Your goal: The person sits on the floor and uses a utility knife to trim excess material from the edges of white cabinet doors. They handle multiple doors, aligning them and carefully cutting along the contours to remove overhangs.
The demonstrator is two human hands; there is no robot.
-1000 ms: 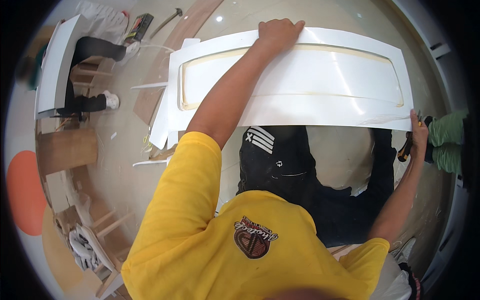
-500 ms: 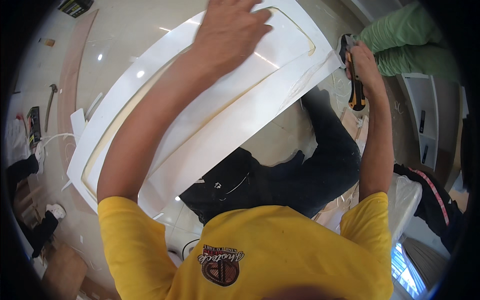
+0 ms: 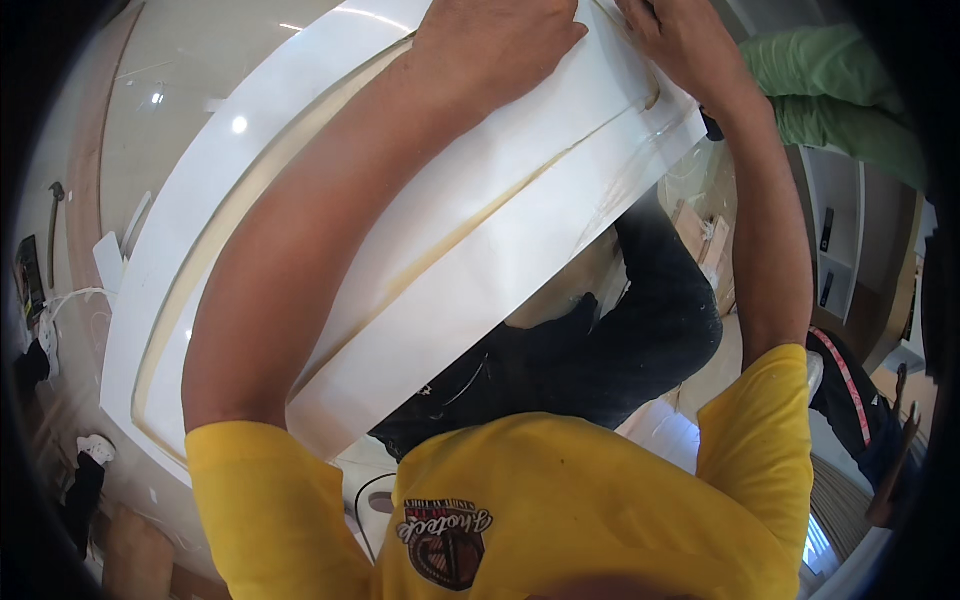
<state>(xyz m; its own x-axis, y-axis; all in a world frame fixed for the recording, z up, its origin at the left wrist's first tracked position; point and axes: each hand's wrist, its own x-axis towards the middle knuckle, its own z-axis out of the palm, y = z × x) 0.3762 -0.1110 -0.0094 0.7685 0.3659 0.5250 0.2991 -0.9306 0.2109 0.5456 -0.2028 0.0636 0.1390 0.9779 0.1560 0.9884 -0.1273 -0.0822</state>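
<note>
Panel [image 3: 480,170], white and slanted, lies over your dark trousers [image 3: 660,310] in the head view, its yellowish seam [image 3: 425,265] rising rightward. Your right hand [image 3: 690,50], beside the panel with a knife half a second ago, is now over its far right end, near your left hand [image 3: 500,45], so the work seems centred there. The left rests on the panel, fingers curled; I cannot tell what either grip holds.
</note>
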